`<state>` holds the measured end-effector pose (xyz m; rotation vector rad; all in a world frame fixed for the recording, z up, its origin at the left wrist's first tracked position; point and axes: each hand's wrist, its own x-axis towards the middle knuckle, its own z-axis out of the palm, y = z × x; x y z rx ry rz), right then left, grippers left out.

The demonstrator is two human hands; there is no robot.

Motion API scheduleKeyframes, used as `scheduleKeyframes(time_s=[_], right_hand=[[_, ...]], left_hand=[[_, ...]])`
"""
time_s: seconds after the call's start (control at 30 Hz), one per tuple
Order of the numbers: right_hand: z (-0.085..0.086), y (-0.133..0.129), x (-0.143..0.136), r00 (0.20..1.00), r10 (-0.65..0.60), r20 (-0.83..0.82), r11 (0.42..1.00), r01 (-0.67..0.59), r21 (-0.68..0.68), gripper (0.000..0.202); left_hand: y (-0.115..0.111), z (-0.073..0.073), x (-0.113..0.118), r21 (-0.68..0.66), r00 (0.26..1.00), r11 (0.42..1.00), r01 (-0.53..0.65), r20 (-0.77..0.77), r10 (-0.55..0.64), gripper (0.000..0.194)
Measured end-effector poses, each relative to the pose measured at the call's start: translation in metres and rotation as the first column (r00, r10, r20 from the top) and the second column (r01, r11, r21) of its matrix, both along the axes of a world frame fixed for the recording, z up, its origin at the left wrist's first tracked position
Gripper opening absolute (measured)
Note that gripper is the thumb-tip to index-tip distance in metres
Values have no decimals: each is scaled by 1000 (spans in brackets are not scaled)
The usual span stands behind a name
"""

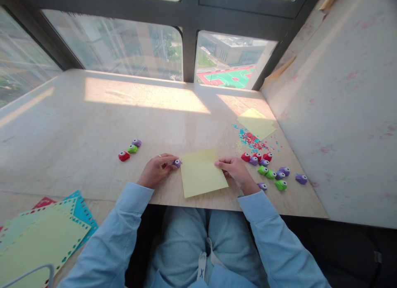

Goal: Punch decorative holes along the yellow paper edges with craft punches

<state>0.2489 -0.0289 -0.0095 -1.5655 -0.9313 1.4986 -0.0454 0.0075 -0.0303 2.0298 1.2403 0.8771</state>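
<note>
A pale yellow sheet of paper (203, 174) lies in front of me, slightly turned, close to the table's near edge. My left hand (158, 169) is closed around a small purple craft punch (176, 163), which meets the sheet's left edge near its upper corner. Whether the paper sits inside the punch's slot I cannot tell. On the opposite side, my right hand (234, 170) pinches the sheet's right edge between thumb and fingers.
Several red, green and purple punches (271, 174) stand at the right, with a few more (132, 148) at the left. Coloured paper bits (250, 140) lie by spare yellow sheets (257, 122). Sheets with punched borders (46, 234) are stacked at lower left. A wall (347, 114) bounds the right side.
</note>
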Motion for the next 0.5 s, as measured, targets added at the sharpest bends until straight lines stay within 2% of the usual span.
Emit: scheduleKeyframes(time_s=[0.27,0.5], right_hand=[[-4,6,-13,1000,-20,3,999,20,50,25],[-3,-1,-15,999,-37,25,997,35,67,28]], left_hand=[[0,1,0,-22,1000,1000,-23,-6,22,25],[-2,2,2,-12,996,999,-40,-76,39,27]])
